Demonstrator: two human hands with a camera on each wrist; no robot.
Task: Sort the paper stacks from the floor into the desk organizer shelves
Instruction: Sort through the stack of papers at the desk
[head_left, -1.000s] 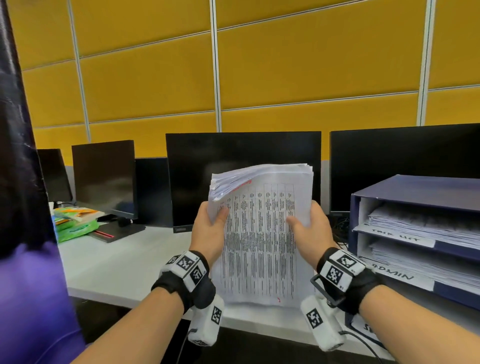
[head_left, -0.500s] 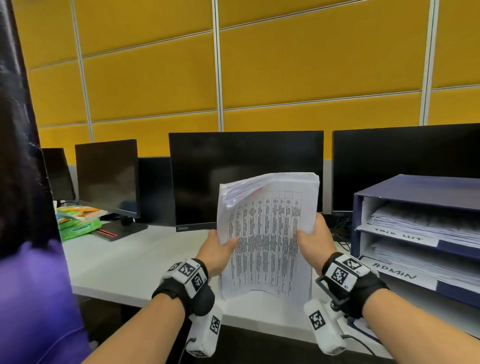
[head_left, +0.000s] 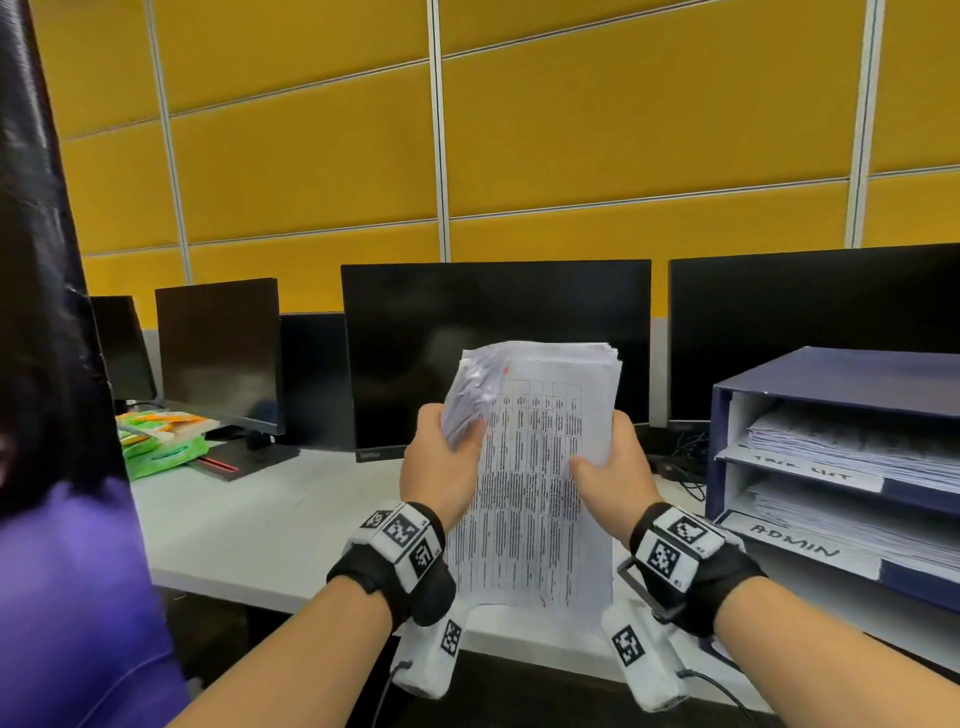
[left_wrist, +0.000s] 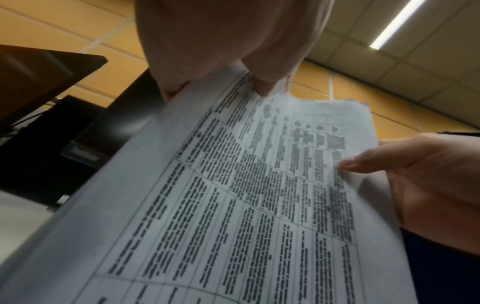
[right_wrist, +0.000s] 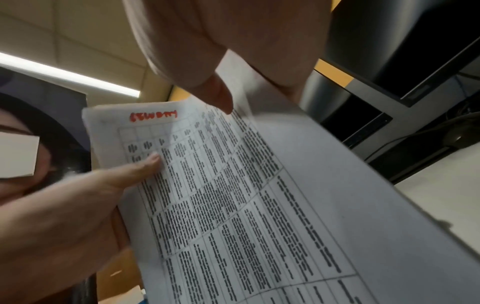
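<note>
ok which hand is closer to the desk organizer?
Right. The right hand grips the paper stack's right edge, on the side of the desk organizer. The left hand grips the stack's left edge, farther away.

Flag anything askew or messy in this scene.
The paper stack is untidy: its top left corner curls forward over the left hand, and the top edges fan out unevenly. The right hand grips the other side.
</note>
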